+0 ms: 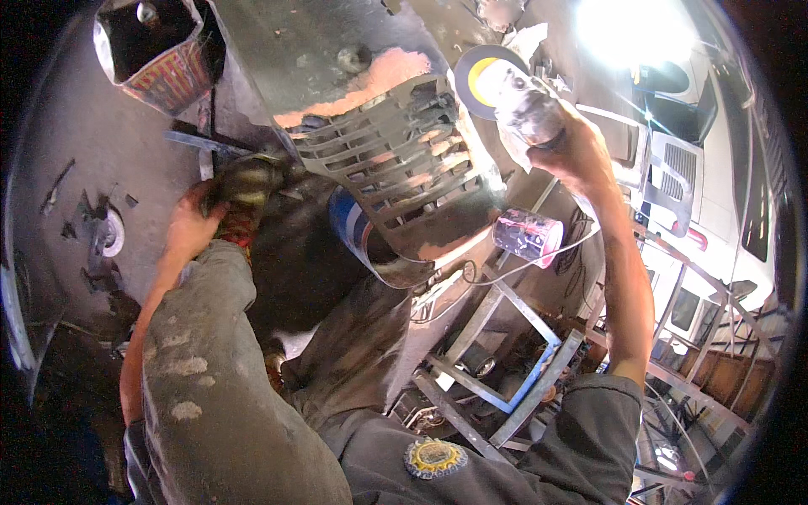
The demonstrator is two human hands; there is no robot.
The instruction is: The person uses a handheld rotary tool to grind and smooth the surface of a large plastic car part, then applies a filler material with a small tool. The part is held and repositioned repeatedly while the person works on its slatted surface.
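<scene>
My right hand [572, 147] is raised on the right, closed around a pale, silvery object [526, 101] with a round disc [480, 80] on its left side, yellow in the middle and dark at the rim. Glare washes out the detail of it. Just left of it lies a slatted vehicle panel [404, 160], grey with patches of orange-pink. My left hand [189, 225] is low on the left, fingers curled against my dark shoe [246, 185] with red laces. What those fingers hold, if anything, is hidden in shadow.
A blue-and-white bucket [349, 220] stands under the panel. To its right are a paint-spattered can [528, 237] and a thin cable [539, 263]. Metal frames [522, 370] stand at lower right, a white vehicle [715, 185] beyond. A square tin [164, 76] is at upper left.
</scene>
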